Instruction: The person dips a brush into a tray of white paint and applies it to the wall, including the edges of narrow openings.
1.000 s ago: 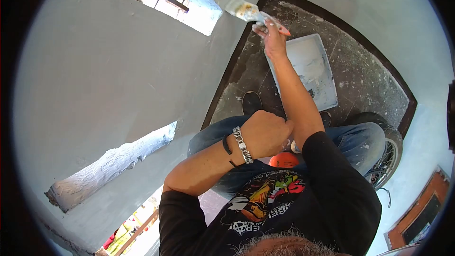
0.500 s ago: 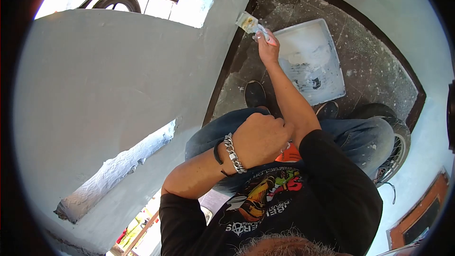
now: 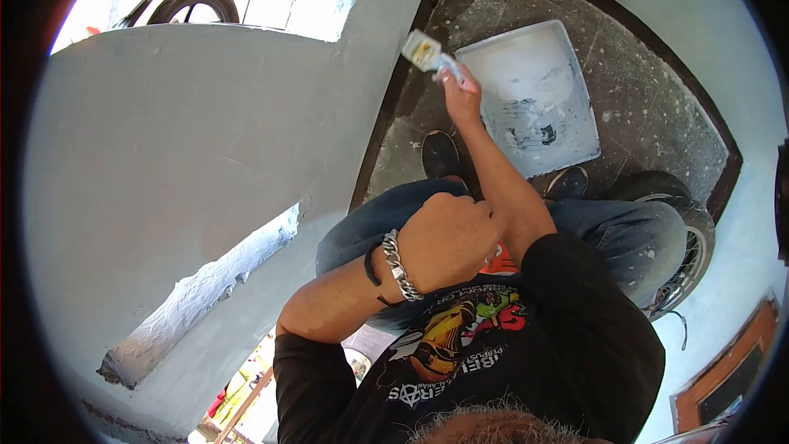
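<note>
My right hand point(image 3: 463, 92) is closed around the handle of a paintbrush point(image 3: 426, 53). The brush has pale, paint-coated bristles and points left toward the grey wall, close to the dark trim at its foot. Just right of that hand, a paint tray point(image 3: 590, 119) rests on the floor, holding white paint, with dark patches toward its near end. My left hand point(image 3: 457, 237), with a silver chain bracelet at the wrist, is curled against my right forearm near the elbow. Its fingers are mostly hidden, so I cannot see whether anything is in them.
The grey wall point(image 3: 197, 148) on the left has a window-like opening above and a slanted slot below. My knees are bent over the paint-spattered tile floor point(image 3: 625, 90). A wheel point(image 3: 695, 255) stands by my right knee, and a brown-framed panel point(image 3: 727, 378) is at lower right.
The paintbrush and my right hand have shifted slightly left and down in view, with the brush a little blurred. My left hand keeps its place at the forearm.
</note>
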`<state>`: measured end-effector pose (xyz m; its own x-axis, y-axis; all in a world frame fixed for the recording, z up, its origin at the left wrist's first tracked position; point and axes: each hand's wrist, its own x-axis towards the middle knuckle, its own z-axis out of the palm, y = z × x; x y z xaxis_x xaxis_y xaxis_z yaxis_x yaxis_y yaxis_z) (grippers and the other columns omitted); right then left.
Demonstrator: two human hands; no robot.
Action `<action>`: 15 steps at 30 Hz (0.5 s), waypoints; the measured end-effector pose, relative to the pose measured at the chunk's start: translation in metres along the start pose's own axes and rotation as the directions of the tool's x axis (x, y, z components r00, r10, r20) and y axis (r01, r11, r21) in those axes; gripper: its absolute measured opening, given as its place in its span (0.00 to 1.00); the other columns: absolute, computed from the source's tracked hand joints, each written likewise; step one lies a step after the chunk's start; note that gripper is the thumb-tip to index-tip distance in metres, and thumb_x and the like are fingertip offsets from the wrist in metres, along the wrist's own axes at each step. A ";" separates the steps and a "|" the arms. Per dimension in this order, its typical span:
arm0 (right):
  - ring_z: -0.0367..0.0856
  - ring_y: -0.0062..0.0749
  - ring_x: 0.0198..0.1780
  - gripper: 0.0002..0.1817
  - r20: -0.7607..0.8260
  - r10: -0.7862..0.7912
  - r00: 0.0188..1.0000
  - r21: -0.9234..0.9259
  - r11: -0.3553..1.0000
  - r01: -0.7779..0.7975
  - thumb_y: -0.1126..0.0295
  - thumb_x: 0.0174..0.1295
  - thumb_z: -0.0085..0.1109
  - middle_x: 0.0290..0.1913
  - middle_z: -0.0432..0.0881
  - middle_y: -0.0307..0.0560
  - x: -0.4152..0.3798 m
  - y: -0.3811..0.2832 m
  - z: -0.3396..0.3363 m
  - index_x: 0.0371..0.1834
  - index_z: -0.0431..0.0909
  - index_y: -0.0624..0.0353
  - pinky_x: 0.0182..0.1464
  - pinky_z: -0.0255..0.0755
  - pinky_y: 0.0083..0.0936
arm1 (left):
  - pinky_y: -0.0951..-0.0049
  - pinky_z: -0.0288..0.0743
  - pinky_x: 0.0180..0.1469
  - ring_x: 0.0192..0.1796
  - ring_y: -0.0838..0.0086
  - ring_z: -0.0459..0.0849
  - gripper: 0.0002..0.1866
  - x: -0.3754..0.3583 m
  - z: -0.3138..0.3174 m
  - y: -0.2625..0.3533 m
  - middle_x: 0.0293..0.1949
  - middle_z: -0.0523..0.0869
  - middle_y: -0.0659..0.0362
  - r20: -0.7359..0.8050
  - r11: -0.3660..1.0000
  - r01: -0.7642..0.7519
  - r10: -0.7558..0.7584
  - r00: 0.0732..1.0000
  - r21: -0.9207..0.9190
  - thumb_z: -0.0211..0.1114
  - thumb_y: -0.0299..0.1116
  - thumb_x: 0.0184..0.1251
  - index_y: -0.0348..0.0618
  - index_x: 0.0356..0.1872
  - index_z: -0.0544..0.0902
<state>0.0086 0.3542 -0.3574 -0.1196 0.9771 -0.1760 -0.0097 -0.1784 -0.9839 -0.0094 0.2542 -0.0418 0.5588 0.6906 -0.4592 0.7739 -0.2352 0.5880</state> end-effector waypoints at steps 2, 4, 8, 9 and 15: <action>0.84 0.31 0.40 0.15 -0.067 0.035 0.997 0.195 0.981 -0.021 0.69 0.63 0.61 0.39 0.86 0.50 0.020 -0.013 0.004 0.50 0.81 0.66 0.46 0.76 0.26 | 0.63 0.78 0.37 0.37 0.61 0.85 0.13 0.000 -0.001 0.000 0.30 0.84 0.55 0.000 1.000 0.010 -0.010 1.000 0.000 0.68 0.35 0.55 0.40 0.37 0.79; 0.85 0.37 0.39 0.16 -0.121 0.032 0.992 0.261 0.965 0.001 0.67 0.62 0.63 0.39 0.86 0.55 0.035 -0.009 0.011 0.49 0.81 0.65 0.45 0.76 0.28 | 0.63 0.78 0.37 0.37 0.61 0.86 0.13 0.001 0.000 0.000 0.31 0.84 0.55 0.001 1.000 0.018 -0.018 1.000 0.006 0.68 0.35 0.56 0.40 0.37 0.79; 0.86 0.42 0.43 0.14 -0.039 -0.090 0.995 -0.045 0.995 0.088 0.68 0.61 0.64 0.42 0.86 0.57 0.018 -0.007 0.022 0.47 0.82 0.64 0.47 0.76 0.30 | 0.63 0.78 0.37 0.37 0.61 0.86 0.13 0.001 0.000 0.000 0.31 0.84 0.55 -0.015 1.000 0.017 -0.017 1.000 -0.011 0.68 0.36 0.56 0.40 0.38 0.79; 0.86 0.43 0.43 0.14 -0.033 -0.124 0.992 -0.039 0.992 0.122 0.68 0.60 0.64 0.41 0.86 0.56 0.006 -0.005 0.026 0.46 0.82 0.63 0.47 0.76 0.30 | 0.63 0.78 0.37 0.37 0.61 0.85 0.13 0.001 0.000 -0.001 0.31 0.84 0.55 -0.015 1.000 0.012 -0.012 1.000 -0.011 0.68 0.36 0.56 0.40 0.38 0.79; 0.86 0.38 0.41 0.14 0.140 -0.138 0.980 -0.006 0.990 0.140 0.70 0.60 0.64 0.38 0.86 0.53 -0.048 -0.010 0.013 0.47 0.82 0.66 0.46 0.76 0.28 | 0.64 0.78 0.37 0.37 0.62 0.85 0.13 0.004 0.001 0.002 0.31 0.84 0.55 0.005 1.000 0.003 -0.003 1.000 0.002 0.68 0.35 0.57 0.40 0.39 0.79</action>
<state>0.0019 0.3082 -0.3385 -0.2554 0.9663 -0.0328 -0.0209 -0.0395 -0.9990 -0.0055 0.2558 -0.0432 0.5580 0.6880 -0.4640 0.7761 -0.2348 0.5852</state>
